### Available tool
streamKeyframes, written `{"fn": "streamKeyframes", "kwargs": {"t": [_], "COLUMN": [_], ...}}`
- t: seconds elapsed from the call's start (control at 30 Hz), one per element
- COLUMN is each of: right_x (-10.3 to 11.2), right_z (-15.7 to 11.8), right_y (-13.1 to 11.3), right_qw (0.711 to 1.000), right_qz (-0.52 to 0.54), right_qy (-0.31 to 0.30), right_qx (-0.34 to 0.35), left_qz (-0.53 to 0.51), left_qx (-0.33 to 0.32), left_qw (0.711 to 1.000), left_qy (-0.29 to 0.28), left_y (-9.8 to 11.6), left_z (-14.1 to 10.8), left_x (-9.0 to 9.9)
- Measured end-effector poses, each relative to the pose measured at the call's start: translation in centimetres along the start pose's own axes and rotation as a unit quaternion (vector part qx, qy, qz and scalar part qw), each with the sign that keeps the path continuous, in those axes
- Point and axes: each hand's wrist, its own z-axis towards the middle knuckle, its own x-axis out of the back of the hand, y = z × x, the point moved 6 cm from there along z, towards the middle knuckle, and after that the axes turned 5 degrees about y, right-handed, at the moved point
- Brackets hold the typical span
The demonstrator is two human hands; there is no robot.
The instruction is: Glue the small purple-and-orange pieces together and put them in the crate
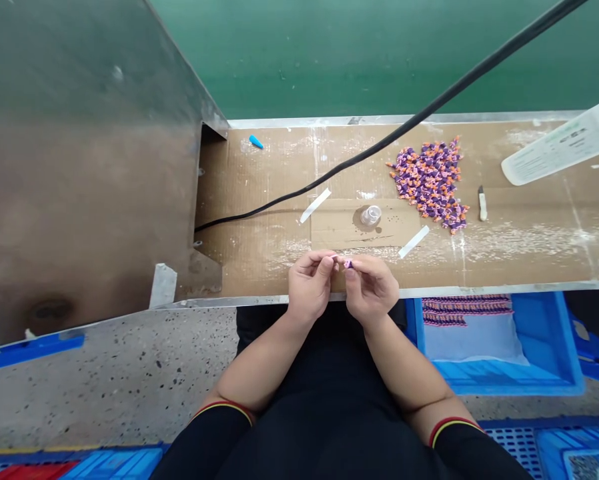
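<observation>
the work in hand looks like close fingertip handling of one small part, done just above the near edge of the cardboard-covered counter (pixel 259 267), roughly midway between the steel cabinet (pixel 104 187) and the blue plastic tray (pixel 569 353). the right hand (pixel 372 290) has its fingers closed in a pinch on a small purple-and-pink soft-looking piece (pixel 348 264), which shows at the tips of thumb and forefinger, on the side facing the other hand. the left hand (pixel 308 287) also pinches, its thumb and forefinger grasping a tiny pale pink bit (pixel 334 257); whether this bit is joined to the purple-and-pink piece is too small to tell. the two sets of fingertips are close together, and the other fingers curl in toward the palms. i judge that the next move calls for a light, steady grip and fine alignment, since so little of either part shows past the fingers. beyond the hands, a small clear plastic cup (pixel 370 215) stands on a flat cardboard sheet (pixel 329 233), set in from the counter's near edge. a loose heap of purple, pink and orange pieces (pixel 429 180) lies beyond it to the right, nearer the far edge.
</observation>
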Motion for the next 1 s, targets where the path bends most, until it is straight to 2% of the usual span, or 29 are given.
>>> {"fn": "streamKeyframes", "kwargs": {"t": [0.13, 0.27, 0.43, 0.53, 0.67, 0.83, 1.0], "right_x": [0.0, 0.2, 0.2, 0.1, -0.1, -0.4, -0.7], "right_z": [-0.3, -0.6, -0.6, -0.6, -0.7, -0.6, -0.3], "right_y": [0.2, 1.0, 0.9, 1.0, 1.2, 1.2, 0.8], "right_qw": [1.0, 0.996, 0.997, 0.997, 0.997, 0.997, 0.999], "right_qz": [0.013, 0.049, 0.052, 0.047, 0.045, 0.028, 0.013], "right_qy": [0.007, 0.032, 0.02, 0.013, 0.012, 0.008, 0.004], "right_qx": [-0.008, -0.067, -0.057, -0.062, -0.069, -0.074, -0.051], "left_qz": [0.046, 0.084, 0.068, 0.024, -0.009, -0.018, -0.02], "left_qx": [-0.069, -0.063, -0.071, -0.056, -0.019, 0.033, 0.047], "left_qw": [0.996, 0.994, 0.995, 0.998, 1.0, 0.999, 0.999], "left_qy": [-0.014, -0.034, -0.014, -0.027, -0.012, 0.017, 0.0], "left_y": [0.3, -0.4, -0.4, -0.2, -0.2, -0.3, -0.3], "left_z": [0.0, 0.0, 0.1, 0.2, 0.3, 0.4, 0.2], "left_x": [-0.5, -0.3, -0.1, -0.7, -0.7, -0.2, -0.1]}}
